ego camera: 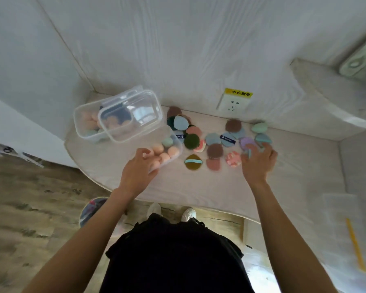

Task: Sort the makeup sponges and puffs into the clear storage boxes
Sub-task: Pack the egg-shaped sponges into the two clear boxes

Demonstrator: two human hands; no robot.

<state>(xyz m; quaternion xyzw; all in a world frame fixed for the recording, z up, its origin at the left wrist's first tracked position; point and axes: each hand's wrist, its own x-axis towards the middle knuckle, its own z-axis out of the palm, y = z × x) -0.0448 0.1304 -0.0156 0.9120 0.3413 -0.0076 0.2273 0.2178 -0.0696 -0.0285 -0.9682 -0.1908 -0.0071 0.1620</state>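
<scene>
While puffs (215,142) lie scattered, both hands work

Left hand (138,170) grips the clear box (173,142) of sponges (164,153); right hand (259,163) fingers curl onto a puff.

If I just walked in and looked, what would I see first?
Probably the colourful round puffs spread over the middle of the pale table: brown, blue, green, pink and purple. Next, the clear box of peach sponges at the left hand, with another clear box and its lid farther back on the left. The right hand reaches into the puffs on the right.
</scene>
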